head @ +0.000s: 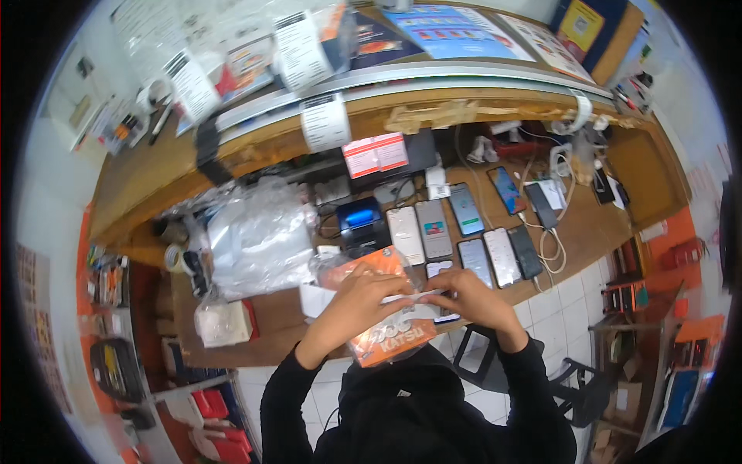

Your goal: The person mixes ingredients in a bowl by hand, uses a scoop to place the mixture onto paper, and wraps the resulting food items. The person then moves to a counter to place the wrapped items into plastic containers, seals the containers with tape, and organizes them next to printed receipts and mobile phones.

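Note:
My left hand (371, 296) and my right hand (464, 296) meet over an orange printed food box (394, 342) at the desk's front edge. Clear plastic seems to wrap the box. Between them my fingertips pinch a narrow white paper strip (426, 294), which looks like a slip or label; its far side is partly hidden by my fingers. Just beyond the box sits a small black printer (364, 223) with a blue light. Several smartphones lie in rows to the right, among them a white one (406, 235) and a grey one (434, 229).
A stack of clear plastic bags (261, 243) covers the desk's left part. Near it are a white box in plastic (223, 325) and tape rolls (174, 257). White cables (556, 249) loop at the right. Printed receipts (324, 122) hang from the upper shelf. A black chair (487, 359) stands below the desk.

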`<state>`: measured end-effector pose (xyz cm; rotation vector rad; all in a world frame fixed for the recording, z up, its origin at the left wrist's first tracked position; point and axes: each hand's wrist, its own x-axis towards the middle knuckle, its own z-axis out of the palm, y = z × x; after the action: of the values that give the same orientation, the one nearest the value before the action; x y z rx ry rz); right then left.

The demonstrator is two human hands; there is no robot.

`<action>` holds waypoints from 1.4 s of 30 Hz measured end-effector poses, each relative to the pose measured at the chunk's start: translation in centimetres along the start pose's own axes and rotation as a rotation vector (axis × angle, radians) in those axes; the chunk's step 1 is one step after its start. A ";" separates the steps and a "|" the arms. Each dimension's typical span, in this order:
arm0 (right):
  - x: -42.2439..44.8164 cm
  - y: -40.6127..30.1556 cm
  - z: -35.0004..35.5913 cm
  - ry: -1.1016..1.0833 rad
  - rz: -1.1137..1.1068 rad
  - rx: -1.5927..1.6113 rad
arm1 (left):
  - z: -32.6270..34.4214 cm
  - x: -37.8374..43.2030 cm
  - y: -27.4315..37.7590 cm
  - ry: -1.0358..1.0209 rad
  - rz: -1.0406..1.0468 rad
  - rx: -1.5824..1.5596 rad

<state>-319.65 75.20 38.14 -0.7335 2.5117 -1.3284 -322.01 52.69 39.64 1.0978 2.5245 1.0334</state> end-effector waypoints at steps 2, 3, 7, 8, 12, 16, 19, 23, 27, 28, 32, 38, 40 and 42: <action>-1.2 1.0 1.3 0.137 -0.071 -0.019 | 0.4 0.6 0.1 0.017 0.022 0.022; -1.5 0.4 1.7 0.189 -0.093 -0.056 | 0.6 0.8 0.4 -0.006 0.075 -0.001; -2.4 1.0 3.4 0.354 -0.374 -0.283 | 1.2 1.3 1.1 -0.022 0.143 0.087; -3.3 1.3 3.2 0.373 -0.351 -0.296 | 1.6 1.4 1.1 -0.036 0.153 0.096; -4.8 7.5 3.0 0.579 0.302 0.425 | 3.7 0.2 1.4 0.009 0.743 0.532; -4.8 9.3 4.0 0.879 0.368 0.499 | 4.3 3.0 3.8 0.020 0.317 -0.034; -3.1 6.2 2.9 0.917 0.115 0.301 | 5.4 5.3 3.8 0.018 -0.110 -0.360; -0.8 6.4 0.6 0.719 -0.138 0.100 | 6.7 7.1 2.6 -0.019 -0.254 -0.335; 0.3 8.9 -1.6 0.733 -0.081 0.291 | 5.9 9.1 2.5 0.121 -0.386 -0.220; 0.6 11.5 -2.0 0.782 -0.048 0.299 | 5.9 8.9 2.0 0.210 -0.489 -0.336; -0.5 26.5 -9.6 1.279 0.502 -0.078 | 4.3 8.3 0.5 0.419 -0.523 -0.197; -4.3 40.7 -16.5 1.086 0.845 -0.798 | 2.2 7.3 -1.3 0.659 -0.551 0.014; -4.8 42.3 -17.1 1.023 0.845 -0.846 | 0.7 7.8 0.0 0.435 -0.776 0.116; -4.6 42.8 -17.5 0.965 0.822 -0.888 | 0.2 7.8 0.8 0.237 -0.922 0.227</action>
<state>-336.85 110.25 12.93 1.0853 3.4330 -0.1877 -326.97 58.68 40.77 -0.2336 2.8517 0.6290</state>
